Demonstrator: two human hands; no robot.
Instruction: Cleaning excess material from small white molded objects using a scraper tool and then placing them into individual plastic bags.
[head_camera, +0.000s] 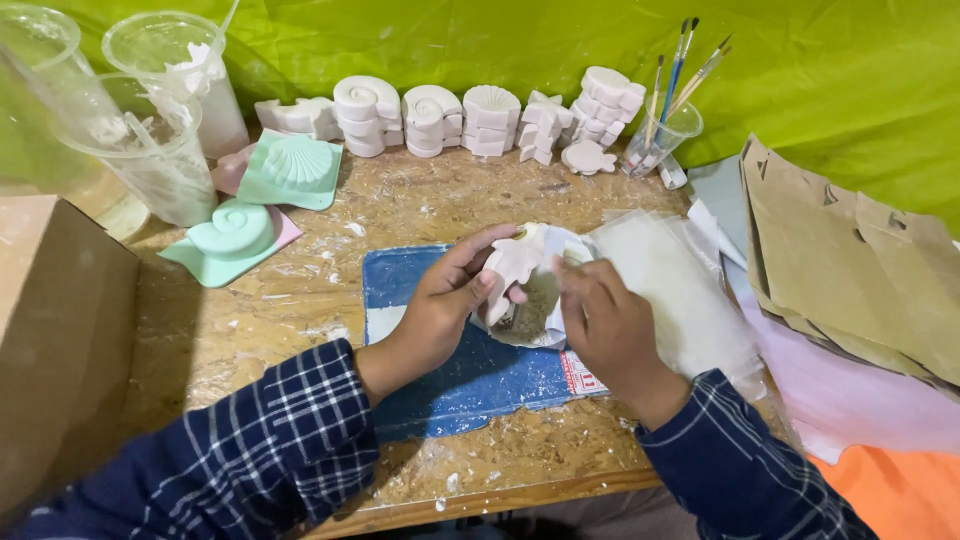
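Plaster cast (512, 268) upright, long axis vertical, left hand (440, 305) grip clamped on it, right hand (605, 320) grip pinching clear bag (545, 310).

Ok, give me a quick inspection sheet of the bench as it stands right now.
Surface: wooden bench, dusted with white crumbs; blue mat under the hands.
Job's things: white plaster cast held over a clear plastic bag.
Clutter: green shell moulds, row of stacked white casts, cup of paintbrushes, clear measuring cups, brown paper sheets, cardboard box.
Grippers: left hand grips the cast; right hand is at the cast and bag.
Cables: nothing seen.
Surroundings: green cloth backdrop.
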